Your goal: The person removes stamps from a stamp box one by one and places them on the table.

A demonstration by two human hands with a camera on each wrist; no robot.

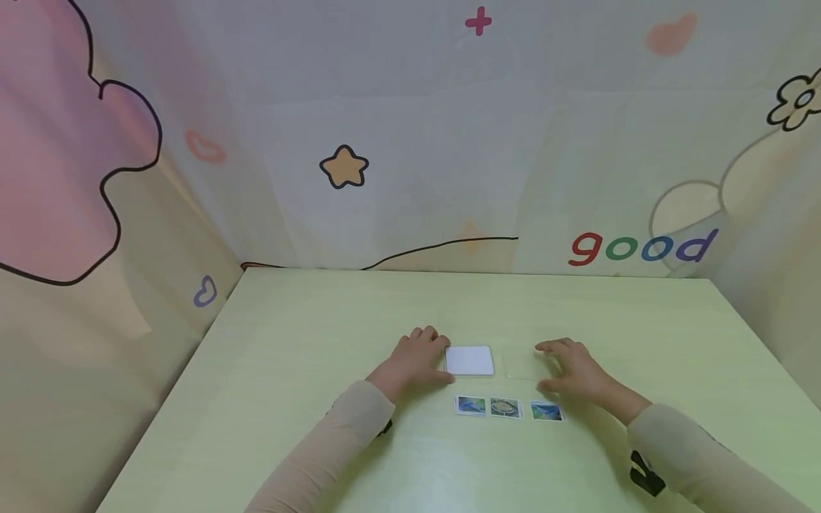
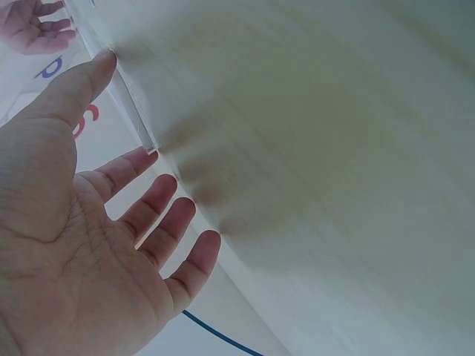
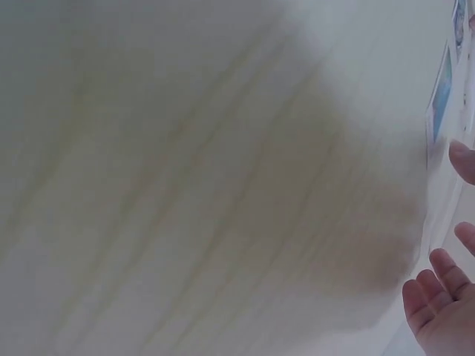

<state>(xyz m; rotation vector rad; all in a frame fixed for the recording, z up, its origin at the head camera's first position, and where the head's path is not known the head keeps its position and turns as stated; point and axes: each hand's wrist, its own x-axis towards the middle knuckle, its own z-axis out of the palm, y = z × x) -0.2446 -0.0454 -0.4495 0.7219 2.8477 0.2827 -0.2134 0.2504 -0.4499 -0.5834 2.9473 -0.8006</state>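
My left hand [image 1: 415, 360] holds the left end of a white card [image 1: 470, 360] in a flat, clear-edged case, thumb at the near corner and index finger at the far one. In the left wrist view the case's thin clear edge [image 2: 133, 111] spans from thumb to index finger; the other fingers of that hand [image 2: 96, 215] are spread. Across from it, my right hand [image 1: 574, 374] is low over the table with thumb and fingers apart. A faint clear rectangular outline [image 1: 521, 365] lies between the white card and the right hand; whether the fingers touch it, I cannot tell.
Three small picture cards lie in a row nearer to me: a left one [image 1: 471, 405], a middle one [image 1: 506, 407] and a right one [image 1: 546, 411]. They rest on a pale green-yellow table [image 1: 288, 370]. A printed curtain [image 1: 417, 128] hangs behind the table's far edge.
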